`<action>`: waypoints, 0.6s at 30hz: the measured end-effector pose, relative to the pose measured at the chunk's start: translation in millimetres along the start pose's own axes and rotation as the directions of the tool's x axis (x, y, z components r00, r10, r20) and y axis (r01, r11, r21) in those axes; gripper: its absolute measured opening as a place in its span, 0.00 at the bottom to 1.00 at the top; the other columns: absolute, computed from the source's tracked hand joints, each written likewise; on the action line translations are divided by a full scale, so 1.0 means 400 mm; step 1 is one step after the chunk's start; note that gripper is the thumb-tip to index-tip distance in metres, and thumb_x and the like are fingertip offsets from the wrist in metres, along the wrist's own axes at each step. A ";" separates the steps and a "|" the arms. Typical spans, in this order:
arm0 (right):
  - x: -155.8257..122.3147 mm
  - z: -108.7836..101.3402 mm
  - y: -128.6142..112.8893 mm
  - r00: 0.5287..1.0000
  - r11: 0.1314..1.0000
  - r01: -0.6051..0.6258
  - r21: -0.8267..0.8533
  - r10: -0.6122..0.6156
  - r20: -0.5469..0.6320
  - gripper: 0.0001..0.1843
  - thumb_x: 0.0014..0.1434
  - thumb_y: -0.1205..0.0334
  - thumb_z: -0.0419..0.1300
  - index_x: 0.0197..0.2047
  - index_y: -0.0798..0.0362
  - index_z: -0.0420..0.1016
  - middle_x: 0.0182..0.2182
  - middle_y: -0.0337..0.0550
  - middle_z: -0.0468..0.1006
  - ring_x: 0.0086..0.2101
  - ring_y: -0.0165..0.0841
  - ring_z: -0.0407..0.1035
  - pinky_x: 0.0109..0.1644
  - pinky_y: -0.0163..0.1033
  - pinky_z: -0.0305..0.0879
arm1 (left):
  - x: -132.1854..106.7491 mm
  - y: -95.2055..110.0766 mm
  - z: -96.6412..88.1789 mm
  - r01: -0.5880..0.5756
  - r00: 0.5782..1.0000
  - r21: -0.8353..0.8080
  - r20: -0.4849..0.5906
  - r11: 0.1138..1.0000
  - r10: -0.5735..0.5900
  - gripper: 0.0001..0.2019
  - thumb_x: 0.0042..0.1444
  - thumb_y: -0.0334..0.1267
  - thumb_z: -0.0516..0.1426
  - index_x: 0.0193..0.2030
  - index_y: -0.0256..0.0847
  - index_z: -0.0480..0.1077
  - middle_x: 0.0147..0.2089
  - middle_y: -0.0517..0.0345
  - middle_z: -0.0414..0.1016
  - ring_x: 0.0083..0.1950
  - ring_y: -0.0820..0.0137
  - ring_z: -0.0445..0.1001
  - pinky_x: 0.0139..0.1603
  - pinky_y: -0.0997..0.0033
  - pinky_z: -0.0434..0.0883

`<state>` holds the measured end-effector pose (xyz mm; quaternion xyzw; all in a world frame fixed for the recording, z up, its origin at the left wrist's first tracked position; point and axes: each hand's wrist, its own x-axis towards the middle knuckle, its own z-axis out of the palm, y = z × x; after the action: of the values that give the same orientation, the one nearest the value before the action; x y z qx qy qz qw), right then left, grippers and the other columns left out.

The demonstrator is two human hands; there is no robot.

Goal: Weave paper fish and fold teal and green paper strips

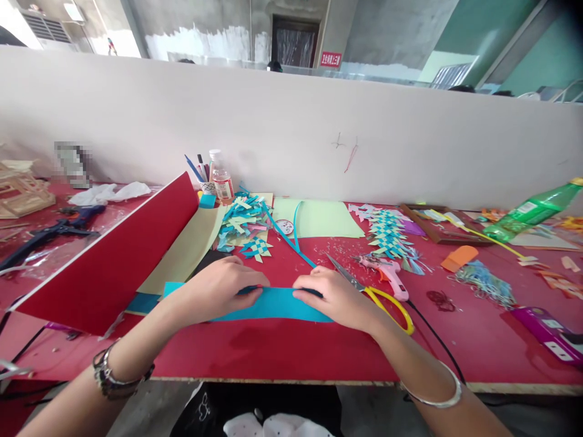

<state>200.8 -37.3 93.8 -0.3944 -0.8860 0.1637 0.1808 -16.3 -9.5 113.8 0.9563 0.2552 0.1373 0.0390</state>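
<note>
A wide strip of blue paper (277,305) stretches between my two hands above the red table. My left hand (218,285) is closed on the strip's upper edge left of its middle. On the right, my right hand (334,294) pinches the same edge, thumb and fingers pressed together. A narrow blue paper strip (285,238) runs from the heap down toward my right hand, with its near end hidden behind the fingers. Scissors with yellow handles (387,303) lie just right of my right hand, partly covered by it.
A red board (118,261) stands slanted at left. Behind my hands lie woven paper pieces (246,221), pale green sheets (323,218) and a woven blue-and-yellow piece (389,233). A pink glue gun (387,273), a green bottle (532,209) and a purple device (549,334) occupy the right side.
</note>
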 end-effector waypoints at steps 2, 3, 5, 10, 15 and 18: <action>0.014 0.010 0.004 0.999 1.000 -0.022 0.019 0.022 0.033 0.12 0.59 0.59 0.48 0.32 0.53 0.70 0.26 0.40 0.74 0.29 0.29 0.64 0.33 0.32 0.55 | 0.016 0.016 0.009 0.000 0.997 0.047 0.071 0.999 -0.003 0.09 0.54 0.34 0.48 0.30 0.41 0.68 0.22 0.63 0.69 0.23 0.76 0.64 0.28 0.76 0.58; 0.020 0.015 0.006 0.999 0.999 -0.026 0.038 0.025 0.039 0.12 0.59 0.59 0.49 0.31 0.53 0.71 0.25 0.40 0.73 0.29 0.29 0.64 0.32 0.32 0.54 | 0.025 0.023 0.016 0.008 0.996 0.076 0.093 0.997 -0.015 0.08 0.53 0.34 0.48 0.28 0.40 0.67 0.22 0.62 0.69 0.23 0.75 0.64 0.28 0.75 0.58; 0.030 0.024 0.009 0.999 0.992 -0.034 0.120 0.030 0.040 0.13 0.59 0.59 0.48 0.31 0.54 0.70 0.25 0.40 0.73 0.28 0.29 0.64 0.30 0.31 0.53 | 0.041 0.033 0.036 0.052 0.996 0.146 0.069 0.988 -0.063 0.09 0.51 0.33 0.48 0.24 0.39 0.65 0.19 0.62 0.68 0.21 0.75 0.63 0.25 0.75 0.56; 0.027 0.026 0.020 0.997 0.945 -0.072 0.318 0.058 0.053 0.15 0.59 0.58 0.47 0.26 0.56 0.67 0.20 0.35 0.66 0.23 0.25 0.59 0.27 0.29 0.51 | 0.044 0.010 0.077 0.004 0.997 0.325 -0.079 0.946 0.023 0.09 0.48 0.31 0.46 0.20 0.40 0.62 0.13 0.63 0.61 0.17 0.75 0.59 0.23 0.73 0.54; -0.025 -0.001 0.076 0.982 0.917 -0.184 0.354 0.186 0.028 0.17 0.58 0.54 0.47 0.25 0.55 0.65 0.20 0.34 0.63 0.24 0.25 0.57 0.28 0.29 0.52 | -0.029 -0.078 0.066 0.011 1.000 0.428 -0.020 0.904 -0.003 0.11 0.50 0.32 0.46 0.20 0.40 0.63 0.14 0.62 0.61 0.20 0.73 0.61 0.26 0.74 0.56; -0.076 -0.021 0.120 0.964 0.913 -0.260 0.315 0.266 0.024 0.18 0.57 0.52 0.47 0.24 0.55 0.65 0.20 0.34 0.63 0.25 0.26 0.58 0.28 0.30 0.53 | -0.099 -0.144 0.049 0.109 0.990 0.474 0.025 0.874 -0.137 0.11 0.52 0.34 0.46 0.22 0.40 0.65 0.16 0.61 0.62 0.22 0.74 0.63 0.25 0.75 0.56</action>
<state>254.3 -28.7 74.7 -0.4775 -0.7854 0.3222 0.2265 -71.1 20.7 77.0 0.9224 0.3401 0.0408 -0.1787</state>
